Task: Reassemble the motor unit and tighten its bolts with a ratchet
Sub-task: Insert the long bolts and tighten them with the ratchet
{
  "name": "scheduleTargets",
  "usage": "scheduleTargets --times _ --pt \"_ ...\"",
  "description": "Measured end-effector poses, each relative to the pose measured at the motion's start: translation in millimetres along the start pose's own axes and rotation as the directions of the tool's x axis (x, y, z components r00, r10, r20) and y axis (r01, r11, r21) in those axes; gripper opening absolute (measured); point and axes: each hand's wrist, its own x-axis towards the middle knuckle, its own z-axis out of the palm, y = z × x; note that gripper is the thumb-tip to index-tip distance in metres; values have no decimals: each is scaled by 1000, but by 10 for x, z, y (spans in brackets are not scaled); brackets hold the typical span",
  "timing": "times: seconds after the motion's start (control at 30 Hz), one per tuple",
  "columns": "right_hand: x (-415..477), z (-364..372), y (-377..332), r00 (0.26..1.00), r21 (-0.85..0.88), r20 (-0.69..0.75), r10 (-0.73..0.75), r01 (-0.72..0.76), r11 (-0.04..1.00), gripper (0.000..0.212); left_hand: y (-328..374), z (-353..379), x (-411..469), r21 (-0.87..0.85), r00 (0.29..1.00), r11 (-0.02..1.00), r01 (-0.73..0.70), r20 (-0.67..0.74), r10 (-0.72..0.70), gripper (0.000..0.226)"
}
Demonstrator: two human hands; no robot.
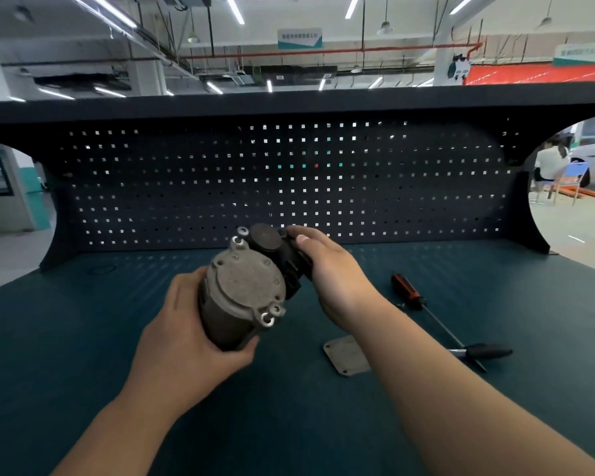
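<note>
Here, a person held a grey motor (244,290) in both hands, lifted clear of a dark teal counter (83,338) in front of a pegboard (289,183). The left hand (182,338) gripped the motor's round barrel from the lower left, fingers curled closed around it. The right hand (330,276) gripped the black block at the motor's far upper end, fingers wrapped over it. The motor's long axis ran from the left palm up and away toward the right hand, and its round end face was tilted up toward the camera, with bolts (267,319) showing at its rim. A flat grey plate (347,355) lay loose on the counter, below and to the right of the motor, under the right forearm. That put it nearer the right hand, which would probably have to let go and reach down and back for it. Farther right lay a screwdriver (406,291) with a red and black handle, and just beyond its tip a black-handled tool (485,352), both well apart from the fingers. Whether that tool was the ratchet could not be told.
</note>
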Motion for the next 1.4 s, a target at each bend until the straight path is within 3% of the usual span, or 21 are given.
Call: scheduleTargets --times 0.07,0.2,0.37,0.5,0.67,0.77,0.87,1.03,1.1,1.17,1.23,1.3,1.4 --pt "-8 -2 55 1000 -100 26 -4 6 995 25 -47 -91 15 44 998 999 -10 66 7 82" --pt "-111 -238 222 995 -336 9 96 -87 938 30 -83 -174 137 269 938 947 -174 339 76 92" --pt "-227 -667 511 978 -451 -198 62 -147 880 23 -218 -74 222 348 886 899 -267 454 87 91" --pt "-274 -1022 752 946 -616 -325 13 -222 756 17 -311 129 269 492 816 769 -407 574 64 101" --pt "-118 -1521 781 870 -667 -490 -58 -331 668 21 -349 296 347 596 836 675 -435 546 57 103" --pt "-52 -1756 806 831 -667 -556 -14 -436 604 24 -380 406 362 630 820 609 -482 570 60 103" --pt "-25 -1833 892 826 -707 -563 10 -488 511 25 -415 463 388 640 832 609 -469 552 61 103" --pt "-3 -1679 929 907 -870 -421 -15 -400 288 22 -463 485 403 607 822 637 -475 565 74 111" --pt "-5 -1567 904 930 -914 -355 93 -366 176 26 -487 514 380 600 816 636 -485 572 82 108" --pt "-23 -1504 881 913 -936 -341 223 -352 13 29 -492 526 373 594 823 647 -477 561 91 104" --pt "-59 -1500 885 889 -931 -363 280 -358 -72 31 -491 532 370 593 827 657 -465 556 83 104" --pt "-93 -1501 900 879 -925 -375 295 -376 -56 30 -500 544 352 587 838 672 -451 538 92 103" --pt "-128 -1479 935 879 -904 -388 279 -421 70 30 -497 572 275 563 868 723 -401 486 102 101"
